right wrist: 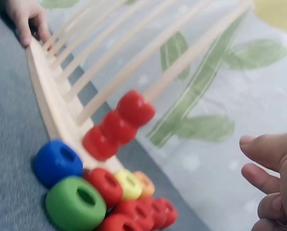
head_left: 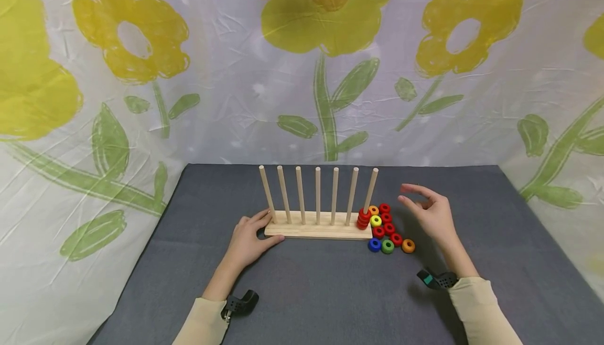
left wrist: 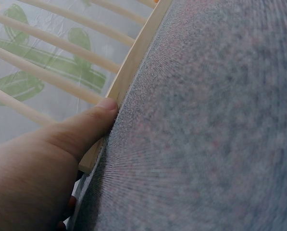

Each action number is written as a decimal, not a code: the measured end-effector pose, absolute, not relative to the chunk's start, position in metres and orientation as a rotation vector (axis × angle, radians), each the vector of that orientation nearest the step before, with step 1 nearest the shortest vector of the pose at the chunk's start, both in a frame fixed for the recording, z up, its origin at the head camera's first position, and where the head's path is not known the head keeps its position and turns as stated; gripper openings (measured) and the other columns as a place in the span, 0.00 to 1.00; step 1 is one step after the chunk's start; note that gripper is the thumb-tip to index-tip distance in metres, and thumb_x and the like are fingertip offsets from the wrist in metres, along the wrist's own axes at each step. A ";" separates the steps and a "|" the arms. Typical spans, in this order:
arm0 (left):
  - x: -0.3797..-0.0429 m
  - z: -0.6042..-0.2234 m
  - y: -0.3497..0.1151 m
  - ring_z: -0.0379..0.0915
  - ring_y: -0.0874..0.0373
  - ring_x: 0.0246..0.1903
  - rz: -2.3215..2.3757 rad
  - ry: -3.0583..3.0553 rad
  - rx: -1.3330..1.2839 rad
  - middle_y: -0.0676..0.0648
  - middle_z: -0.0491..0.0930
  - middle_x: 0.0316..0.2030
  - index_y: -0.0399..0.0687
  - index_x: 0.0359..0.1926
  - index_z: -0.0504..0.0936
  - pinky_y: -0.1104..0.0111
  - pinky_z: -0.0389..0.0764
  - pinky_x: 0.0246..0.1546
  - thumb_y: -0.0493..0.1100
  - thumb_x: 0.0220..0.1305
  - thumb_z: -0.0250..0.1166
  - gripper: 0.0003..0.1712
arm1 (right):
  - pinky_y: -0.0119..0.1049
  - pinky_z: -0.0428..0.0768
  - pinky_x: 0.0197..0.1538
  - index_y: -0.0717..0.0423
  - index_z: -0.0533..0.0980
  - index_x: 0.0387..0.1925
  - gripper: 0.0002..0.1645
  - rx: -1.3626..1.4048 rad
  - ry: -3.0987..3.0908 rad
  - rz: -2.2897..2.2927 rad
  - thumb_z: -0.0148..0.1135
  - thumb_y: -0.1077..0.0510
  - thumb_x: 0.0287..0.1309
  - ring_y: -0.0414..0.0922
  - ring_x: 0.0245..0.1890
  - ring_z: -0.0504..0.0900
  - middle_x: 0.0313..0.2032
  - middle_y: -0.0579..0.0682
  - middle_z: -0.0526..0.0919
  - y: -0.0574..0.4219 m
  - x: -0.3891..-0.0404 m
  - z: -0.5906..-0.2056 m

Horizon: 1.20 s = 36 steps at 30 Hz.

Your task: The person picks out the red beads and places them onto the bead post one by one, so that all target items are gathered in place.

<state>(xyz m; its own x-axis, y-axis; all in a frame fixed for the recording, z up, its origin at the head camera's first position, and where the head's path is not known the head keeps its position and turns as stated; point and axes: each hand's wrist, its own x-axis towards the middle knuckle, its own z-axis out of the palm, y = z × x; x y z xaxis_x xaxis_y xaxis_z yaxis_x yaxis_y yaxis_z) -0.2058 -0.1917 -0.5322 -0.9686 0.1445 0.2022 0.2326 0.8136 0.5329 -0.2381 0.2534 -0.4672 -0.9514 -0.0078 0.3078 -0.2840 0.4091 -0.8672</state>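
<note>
A wooden peg board (head_left: 311, 233) with several upright pegs stands on the table. Three red beads (head_left: 363, 218) are stacked low on its rightmost peg (head_left: 371, 190). My left hand (head_left: 246, 241) grips the board's left end, thumb along the front face; its other fingers are partly hidden behind. My right hand (head_left: 433, 215) is raised right of the beads, thumb and index finger apart, holding nothing. Loose beads lie by the board's right end: several red (head_left: 396, 239), a yellow (head_left: 375, 221), a blue (right wrist: 58, 163), a green (right wrist: 76, 204) and two orange (head_left: 408, 246).
A dark grey cloth (head_left: 302, 292) covers the table. Behind and at the sides hangs a pale curtain (head_left: 226, 98) printed with yellow flowers. A black wrist device (head_left: 240, 303) is strapped on the left arm, another black device (head_left: 438, 280) on the right.
</note>
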 end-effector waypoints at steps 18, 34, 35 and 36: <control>-0.206 -0.532 -0.191 0.67 0.49 0.45 -0.856 -2.855 -0.287 0.44 0.70 0.70 0.44 0.70 0.75 0.52 0.69 0.47 0.63 0.56 0.76 0.46 | 0.34 0.61 0.17 0.61 0.80 0.60 0.24 0.296 -2.564 1.518 0.70 0.55 0.66 0.38 0.11 0.59 0.52 0.58 0.84 0.259 -0.256 -0.522; -0.206 -0.533 -0.192 0.68 0.47 0.46 -0.841 -2.850 -0.294 0.44 0.70 0.69 0.44 0.70 0.75 0.51 0.69 0.48 0.63 0.56 0.76 0.47 | 0.34 0.59 0.15 0.55 0.80 0.62 0.23 0.310 -2.734 1.282 0.68 0.62 0.66 0.40 0.10 0.58 0.19 0.48 0.72 0.252 -0.259 -0.528; -0.206 -0.533 -0.192 0.68 0.47 0.46 -0.841 -2.850 -0.294 0.44 0.70 0.69 0.44 0.70 0.75 0.51 0.69 0.48 0.63 0.56 0.76 0.47 | 0.34 0.59 0.15 0.55 0.80 0.62 0.23 0.308 -2.739 1.280 0.68 0.63 0.66 0.41 0.10 0.58 0.16 0.47 0.68 0.252 -0.258 -0.528; -0.206 -0.533 -0.192 0.68 0.47 0.46 -0.846 -2.851 -0.292 0.44 0.70 0.70 0.44 0.70 0.75 0.51 0.69 0.48 0.62 0.56 0.76 0.47 | 0.34 0.59 0.15 0.55 0.80 0.62 0.23 0.310 -2.743 1.276 0.68 0.63 0.66 0.41 0.10 0.58 0.14 0.46 0.65 0.252 -0.258 -0.528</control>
